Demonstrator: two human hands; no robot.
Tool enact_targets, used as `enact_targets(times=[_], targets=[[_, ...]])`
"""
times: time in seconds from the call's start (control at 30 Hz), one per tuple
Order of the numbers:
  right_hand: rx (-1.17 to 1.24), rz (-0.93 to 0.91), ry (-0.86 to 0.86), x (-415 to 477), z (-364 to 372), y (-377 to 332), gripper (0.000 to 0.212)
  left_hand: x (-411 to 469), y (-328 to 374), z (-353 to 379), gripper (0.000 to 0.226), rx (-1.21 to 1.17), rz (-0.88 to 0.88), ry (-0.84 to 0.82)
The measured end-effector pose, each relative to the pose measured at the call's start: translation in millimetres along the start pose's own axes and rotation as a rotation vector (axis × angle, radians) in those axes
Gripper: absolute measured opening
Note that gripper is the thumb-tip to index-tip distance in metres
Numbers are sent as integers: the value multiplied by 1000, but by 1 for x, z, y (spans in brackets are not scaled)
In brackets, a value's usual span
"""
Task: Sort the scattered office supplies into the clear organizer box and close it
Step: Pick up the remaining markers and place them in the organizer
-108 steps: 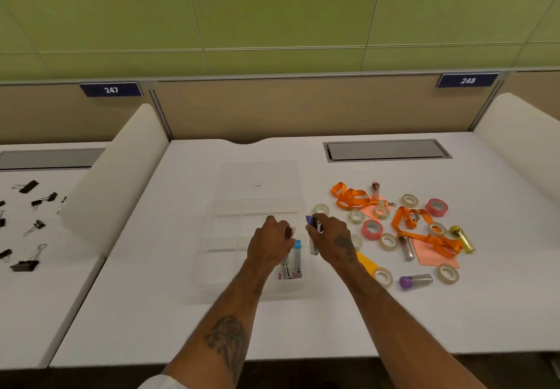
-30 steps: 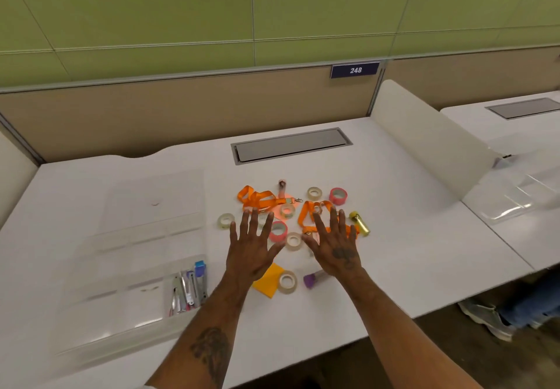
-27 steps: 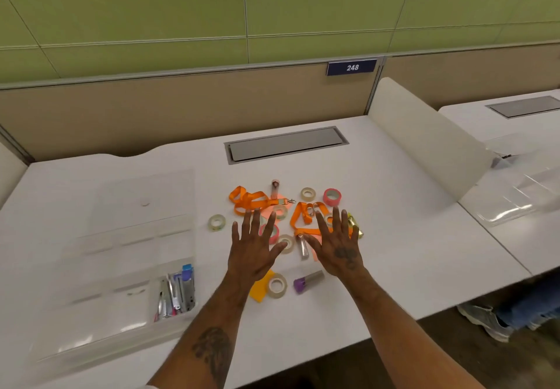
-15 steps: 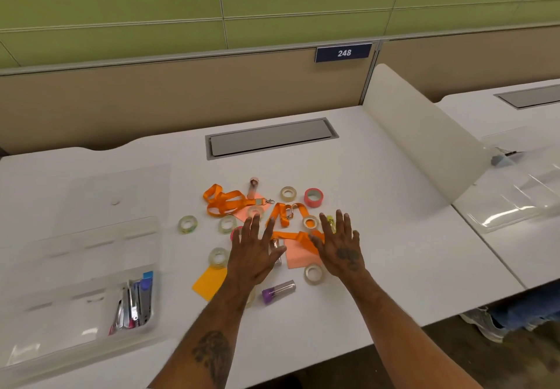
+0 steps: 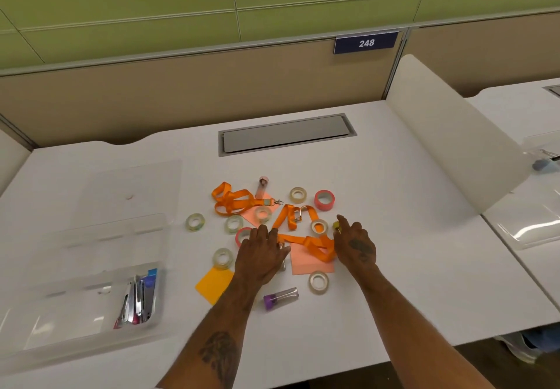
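White desk (image 5: 400,273) is backed by a sign (image 5: 366,43) reading "248"; left hand (image 5: 263,256) and right hand (image 5: 354,244) are held palm-down, fingers straight, gripping nothing, over scattered supplies (image 5: 233,203); clear organizer box (image 5: 88,341) lies open leftward.

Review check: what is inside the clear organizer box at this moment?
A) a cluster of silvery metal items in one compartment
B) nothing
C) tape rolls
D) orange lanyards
A: the silvery metal items lie together in the near right compartment of the clear organizer box, while the tape rolls and orange lanyards lie out on the table.
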State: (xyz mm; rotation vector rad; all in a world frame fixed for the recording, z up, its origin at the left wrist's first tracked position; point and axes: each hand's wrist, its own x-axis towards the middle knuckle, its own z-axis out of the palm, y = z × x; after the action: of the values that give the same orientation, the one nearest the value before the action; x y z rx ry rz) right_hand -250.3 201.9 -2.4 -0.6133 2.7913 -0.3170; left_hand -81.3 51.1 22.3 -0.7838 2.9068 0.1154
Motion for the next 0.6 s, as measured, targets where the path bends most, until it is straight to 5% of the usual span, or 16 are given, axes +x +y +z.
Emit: enact_targets(times=[0.6], targets=[[134,-56,210,-7,-20,14,47,22,23,9,38,-19,-31,-98]])
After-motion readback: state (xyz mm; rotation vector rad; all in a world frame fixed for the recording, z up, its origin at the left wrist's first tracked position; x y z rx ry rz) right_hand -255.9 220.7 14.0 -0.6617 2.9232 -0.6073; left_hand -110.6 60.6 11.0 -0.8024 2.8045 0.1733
